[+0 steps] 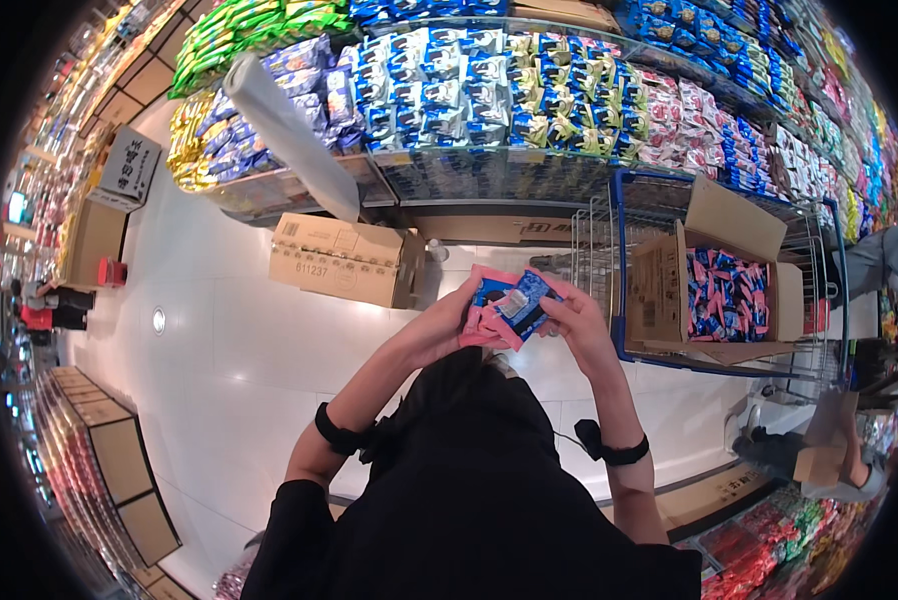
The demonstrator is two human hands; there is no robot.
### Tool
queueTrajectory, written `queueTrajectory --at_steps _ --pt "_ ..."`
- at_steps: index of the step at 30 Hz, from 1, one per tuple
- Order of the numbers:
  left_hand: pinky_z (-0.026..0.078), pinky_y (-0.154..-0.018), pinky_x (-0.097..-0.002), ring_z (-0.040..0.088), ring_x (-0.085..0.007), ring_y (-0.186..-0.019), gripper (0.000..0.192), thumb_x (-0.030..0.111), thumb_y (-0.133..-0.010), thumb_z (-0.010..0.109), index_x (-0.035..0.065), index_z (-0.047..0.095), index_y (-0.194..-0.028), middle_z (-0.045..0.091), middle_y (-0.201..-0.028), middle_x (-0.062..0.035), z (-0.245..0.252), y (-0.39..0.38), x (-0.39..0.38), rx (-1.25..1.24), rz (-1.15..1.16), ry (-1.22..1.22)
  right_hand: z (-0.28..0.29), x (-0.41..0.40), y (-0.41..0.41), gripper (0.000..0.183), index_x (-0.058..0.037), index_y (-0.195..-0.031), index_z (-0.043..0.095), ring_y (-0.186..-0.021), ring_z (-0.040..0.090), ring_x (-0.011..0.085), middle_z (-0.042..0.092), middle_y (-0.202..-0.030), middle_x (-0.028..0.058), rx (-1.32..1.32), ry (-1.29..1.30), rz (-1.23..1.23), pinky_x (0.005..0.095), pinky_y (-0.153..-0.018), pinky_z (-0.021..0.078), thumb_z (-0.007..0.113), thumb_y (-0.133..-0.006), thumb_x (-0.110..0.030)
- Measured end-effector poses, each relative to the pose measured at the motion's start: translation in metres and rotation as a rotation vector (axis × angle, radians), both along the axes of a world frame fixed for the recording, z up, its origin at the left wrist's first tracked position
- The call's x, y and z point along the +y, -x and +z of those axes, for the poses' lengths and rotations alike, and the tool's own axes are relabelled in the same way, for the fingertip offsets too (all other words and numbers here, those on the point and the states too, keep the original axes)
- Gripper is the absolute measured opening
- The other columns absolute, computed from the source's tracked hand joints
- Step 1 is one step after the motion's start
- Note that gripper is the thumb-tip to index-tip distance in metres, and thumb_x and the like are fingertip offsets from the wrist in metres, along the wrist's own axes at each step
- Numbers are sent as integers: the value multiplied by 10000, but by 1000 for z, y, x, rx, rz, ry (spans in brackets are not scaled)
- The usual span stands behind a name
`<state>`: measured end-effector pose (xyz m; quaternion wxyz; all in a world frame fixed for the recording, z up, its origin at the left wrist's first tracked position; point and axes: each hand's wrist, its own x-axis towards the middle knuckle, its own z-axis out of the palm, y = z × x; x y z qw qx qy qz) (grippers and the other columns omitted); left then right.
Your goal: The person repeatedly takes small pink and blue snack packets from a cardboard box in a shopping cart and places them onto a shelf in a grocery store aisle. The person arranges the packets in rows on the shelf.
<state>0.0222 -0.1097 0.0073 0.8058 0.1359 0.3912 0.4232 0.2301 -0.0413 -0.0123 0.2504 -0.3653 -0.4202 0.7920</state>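
Observation:
In front of my chest, my left hand (443, 324) holds several small pink-and-blue snack packets (488, 328) in a bunch. My right hand (578, 321) grips the right edge of one blue-and-pink packet (522, 301) that lies over the others, its back with a white printed patch facing up. To the right, an open cardboard box (655, 296) full of loose pink-and-blue packets (726, 294) sits in a blue-rimmed wire shopping cart (618, 247). The packets' undersides are hidden by my hands.
Shelves of bagged snacks (434, 90) run along the front. A rolled plastic sheet (291, 135) leans there, above a closed carton (336, 259) on the tiled floor (223, 337). At the right, a person (843, 457) holds a cardboard box; another person's legs (873, 262) show behind the cart.

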Motion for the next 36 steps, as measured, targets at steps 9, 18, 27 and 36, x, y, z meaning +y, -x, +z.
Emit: queueTrajectory --at_steps 9,18,27,36 --pt "530 -833 -326 623 -183 -949 434 344 -995 375 -2 399 -1257 579 -1103 -120 -6 49 79 77 76 -79 21 69 68 226 -16 -1027 505 -740 604 115 619 -928 84 -110 -160 -89 232 -590 476 617 -831 -15" --pt "478 -886 -291 577 -145 -1027 432 88 -883 599 39 393 -1261 562 -1146 -80 12 93 151 -130 266 -165 64 113 117 124 16 -959 577 -1110 554 257 571 -1197 165 -216 -1014 -18 339 -928 436 553 -839 -3" --pt "467 -864 -283 589 -134 -989 421 247 -924 557 90 406 -1284 594 -1093 -49 14 94 209 -17 281 -182 49 162 140 386 -45 -1215 413 -974 559 141 534 -1091 94 -270 -616 -172 292 -852 455 571 -866 1" --pt "484 -916 -394 594 -244 -1039 577 462 -989 211 2 387 -1290 573 -1147 -156 19 109 285 -184 355 -179 51 269 138 229 24 -1114 528 -834 621 141 637 -980 103 -37 -198 -318 326 -719 563 525 -888 -14"
